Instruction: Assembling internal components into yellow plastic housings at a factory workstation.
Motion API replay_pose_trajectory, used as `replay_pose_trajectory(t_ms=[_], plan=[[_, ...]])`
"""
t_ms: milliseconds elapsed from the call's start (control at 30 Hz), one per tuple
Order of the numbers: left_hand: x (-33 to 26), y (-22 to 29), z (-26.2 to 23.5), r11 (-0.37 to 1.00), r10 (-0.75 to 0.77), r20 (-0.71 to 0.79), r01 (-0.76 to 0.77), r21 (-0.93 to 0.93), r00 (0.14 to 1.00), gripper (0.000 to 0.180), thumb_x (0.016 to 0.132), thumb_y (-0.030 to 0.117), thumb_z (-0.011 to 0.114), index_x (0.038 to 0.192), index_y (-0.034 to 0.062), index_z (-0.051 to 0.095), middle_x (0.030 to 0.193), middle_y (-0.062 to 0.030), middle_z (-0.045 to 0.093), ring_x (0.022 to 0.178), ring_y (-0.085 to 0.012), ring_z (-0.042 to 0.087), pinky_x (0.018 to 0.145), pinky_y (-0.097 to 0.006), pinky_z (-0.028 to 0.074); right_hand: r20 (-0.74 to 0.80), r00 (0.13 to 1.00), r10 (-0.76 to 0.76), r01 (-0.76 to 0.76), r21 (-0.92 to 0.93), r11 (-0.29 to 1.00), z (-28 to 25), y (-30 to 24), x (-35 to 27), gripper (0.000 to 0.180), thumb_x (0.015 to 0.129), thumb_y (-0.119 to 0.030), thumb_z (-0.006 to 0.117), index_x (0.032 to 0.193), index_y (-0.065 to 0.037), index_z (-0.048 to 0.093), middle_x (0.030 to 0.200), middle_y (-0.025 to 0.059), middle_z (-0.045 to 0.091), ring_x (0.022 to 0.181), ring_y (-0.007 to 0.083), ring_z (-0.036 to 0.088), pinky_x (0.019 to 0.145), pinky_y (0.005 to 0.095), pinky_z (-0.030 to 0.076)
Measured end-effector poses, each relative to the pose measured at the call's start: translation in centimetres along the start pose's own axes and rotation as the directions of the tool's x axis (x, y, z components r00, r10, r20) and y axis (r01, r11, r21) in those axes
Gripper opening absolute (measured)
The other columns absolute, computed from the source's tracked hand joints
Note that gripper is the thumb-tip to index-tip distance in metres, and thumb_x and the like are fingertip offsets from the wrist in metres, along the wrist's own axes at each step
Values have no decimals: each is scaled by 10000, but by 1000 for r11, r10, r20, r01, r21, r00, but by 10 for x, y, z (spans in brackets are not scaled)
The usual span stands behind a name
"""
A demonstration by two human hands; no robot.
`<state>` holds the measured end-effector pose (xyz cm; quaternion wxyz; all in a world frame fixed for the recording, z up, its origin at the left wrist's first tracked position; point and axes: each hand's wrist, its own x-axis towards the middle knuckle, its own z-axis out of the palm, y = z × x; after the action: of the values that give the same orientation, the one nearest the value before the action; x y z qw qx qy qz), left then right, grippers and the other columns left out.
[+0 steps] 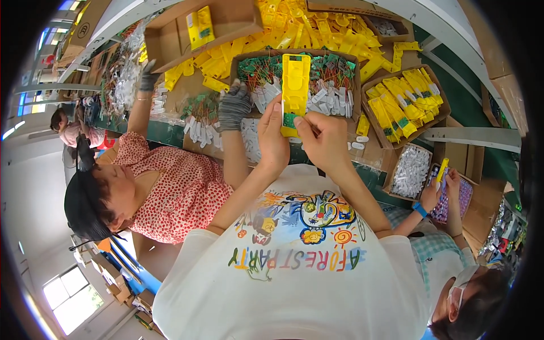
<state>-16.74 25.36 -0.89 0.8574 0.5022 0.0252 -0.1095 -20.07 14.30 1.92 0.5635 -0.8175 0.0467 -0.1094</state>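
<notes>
A yellow plastic casing (295,85) is gripped upright between both hands, just in front of the cardboard tray (245,58) of green circuit boards and white parts. The left hand (272,136) is closed on the casing's lower left edge, fingers wrapped along its side; the right hand (323,139) is closed on the lower right edge, thumb pressed toward the green board (290,120) seated at the casing's bottom end. The step in hand is judged to be the fitting of that small board into the casing. The next move is judged to call for firm, even thumb pressure so that the board is seated flat, with the casing kept steady by the left hand.

To the right of the tray, a box of finished yellow pieces (405,102) is set, and beyond the tray a loose heap of yellow casings (317,28) is spread. To the left of the tray, a co-worker's gloved hand (233,106) is rested on white parts. Further right, well apart from the tray, another person's hands (439,190) are closed around a yellow piece over a box of white parts (409,171).
</notes>
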Motion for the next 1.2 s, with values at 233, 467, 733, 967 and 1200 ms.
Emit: replay_pose_trajectory(t_ms=[233,467,733,967,1200], plan=[[-1,6,4,995,-48,13,49,-84,999,361,988,218,365,1250,-14,456,1102,-73,587,981,-138,572,853,-273,455,-4,997,-77,76,-105,992,-2,0,6,256,806,-125,626,621,25,532,459,97,445,389,142,408,399,301,307],[-3,2,5,988,107,66,-114,109,992,375,940,135,419,1274,-32,450,1141,-76,576,982,-119,559,841,-254,446,3,1000,-28,28,-78,997,-6,8,6,270,804,-151,631,618,16,530,463,117,449,386,170,404,407,324,315],[-1,8,7,998,-42,156,50,-47,987,377,887,45,462,1257,-30,457,1152,-109,578,1017,-160,569,881,-299,447,92,994,-63,60,40,997,-23,10,6,144,820,-121,642,782,9,592,604,58,561,513,80,494,454,240,381],[-8,11,15,1000,-2,245,-2,12,970,355,917,82,419,1255,-19,452,1162,-151,579,1058,-197,565,935,-313,428,173,985,-15,-55,395,917,-14,25,-2,132,866,-95,609,934,16,582,828,30,603,694,48,535,589,189,429],[-9,7,13,995,-6,289,-23,99,957,339,936,128,407,1231,-33,448,1165,-193,569,1072,-232,558,937,-343,431,198,978,70,-146,396,907,-20,25,-5,133,859,-90,618,920,21,577,837,18,598,722,49,542,636,197,437]])
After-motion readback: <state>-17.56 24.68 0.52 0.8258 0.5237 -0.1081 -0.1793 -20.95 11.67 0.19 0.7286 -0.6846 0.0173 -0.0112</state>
